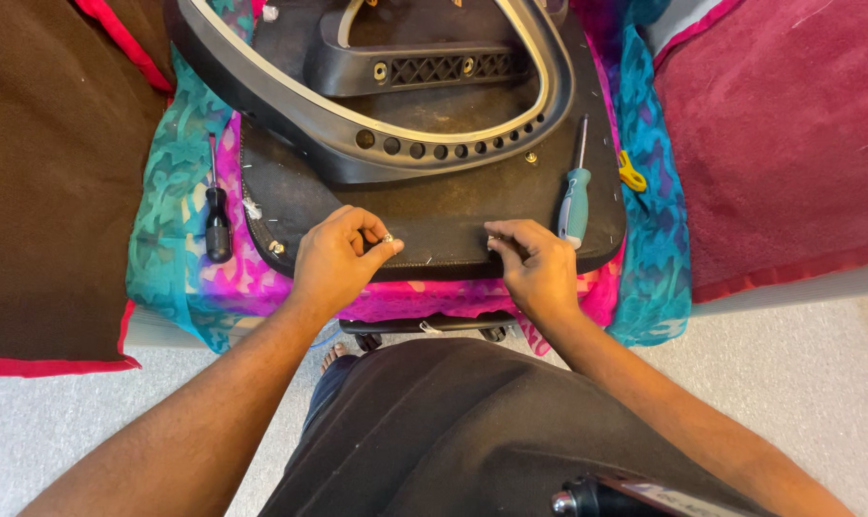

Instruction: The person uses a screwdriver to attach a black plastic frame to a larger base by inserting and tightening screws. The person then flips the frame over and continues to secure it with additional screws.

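- Nearest, at 6 o'clock, a dark garment [472, 431] covers the person's lap, both forearms reaching forward over it.
- The left hand [338, 260] rests at the near edge of a black seat base [434, 215], its fingers curled and its thumb and forefinger pinching a small silvery fastener [388, 238].
- The right hand [539, 263], at about 3 o'clock from the left one, has its fingers bent down and pressed together on the same near edge; whether they hold anything cannot be told.
- At 9 o'clock from the left hand, a black-handled screwdriver [217, 222] lies on a bright patterned cloth [180, 163], just beside the seat base.
- At 1 o'clock from the right hand, a teal-handled screwdriver [574, 201] lies on the seat base, tip pointing away.
- A small yellow piece [631, 173] lies on the cloth at 2 o'clock.
- Farther off, at 12 o'clock, a grey curved frame [395, 144] with a row of holes sits on the seat base.
- A brown cushion [51, 172] lies at far left, a maroon cushion [778, 134] at far right.
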